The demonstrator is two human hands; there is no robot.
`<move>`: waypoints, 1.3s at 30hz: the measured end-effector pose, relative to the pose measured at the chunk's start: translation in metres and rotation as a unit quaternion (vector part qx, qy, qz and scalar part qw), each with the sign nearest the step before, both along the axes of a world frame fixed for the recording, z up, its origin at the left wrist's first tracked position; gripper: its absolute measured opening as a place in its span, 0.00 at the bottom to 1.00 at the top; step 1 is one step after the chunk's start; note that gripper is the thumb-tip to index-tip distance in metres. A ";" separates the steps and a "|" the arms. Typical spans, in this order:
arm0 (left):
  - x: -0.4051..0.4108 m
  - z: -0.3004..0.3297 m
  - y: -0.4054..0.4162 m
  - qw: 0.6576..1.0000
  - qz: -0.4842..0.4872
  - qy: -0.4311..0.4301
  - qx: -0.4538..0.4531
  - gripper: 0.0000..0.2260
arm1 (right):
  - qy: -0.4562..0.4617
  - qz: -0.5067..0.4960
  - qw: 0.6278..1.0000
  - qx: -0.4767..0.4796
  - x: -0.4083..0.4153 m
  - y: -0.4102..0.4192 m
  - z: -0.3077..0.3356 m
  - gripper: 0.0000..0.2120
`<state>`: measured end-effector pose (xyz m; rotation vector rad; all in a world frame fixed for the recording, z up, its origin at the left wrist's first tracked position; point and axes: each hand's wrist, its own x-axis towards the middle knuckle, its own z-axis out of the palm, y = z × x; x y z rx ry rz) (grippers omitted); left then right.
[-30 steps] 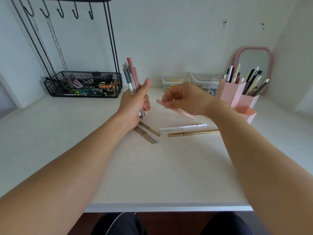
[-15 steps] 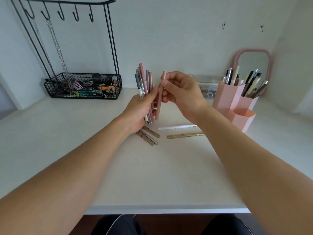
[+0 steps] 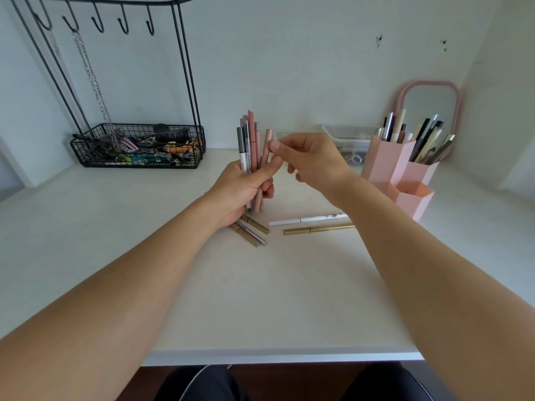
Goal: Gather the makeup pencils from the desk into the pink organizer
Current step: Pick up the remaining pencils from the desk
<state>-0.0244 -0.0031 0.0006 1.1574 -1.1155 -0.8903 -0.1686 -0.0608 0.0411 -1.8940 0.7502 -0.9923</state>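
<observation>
Makeup pencils (image 3: 251, 151) stand bunched upright in my left hand (image 3: 243, 189), fingers wrapped tight round the bundle so I can carry them all in one go. My right hand (image 3: 311, 162) sits just beside it, thumb and forefinger close together at the top of the pink pencil (image 3: 266, 149) on the bundle's right edge; whether they pinch it, I cannot tell. On the surface (image 3: 260, 299), a white pencil (image 3: 307, 219) and a gold one (image 3: 318, 229) lie near my right wrist, with a few brown ones (image 3: 253, 231) tucked under my left hand. Far right, the pink organizer (image 3: 389, 166) waits, its tall cups already stocked.
</observation>
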 end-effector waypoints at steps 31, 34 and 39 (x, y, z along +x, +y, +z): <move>0.007 0.009 0.004 0.990 0.060 0.125 0.017 0.17 | 0.476 0.121 0.864 -0.108 -0.033 -0.011 0.008 0.05; 0.007 0.008 0.003 0.991 0.054 0.121 0.021 0.15 | 0.390 0.091 0.911 -0.101 -0.031 -0.013 0.008 0.05; 0.007 0.007 0.004 0.994 0.021 0.109 0.019 0.09 | 0.058 0.109 0.992 0.038 -0.018 -0.009 0.004 0.01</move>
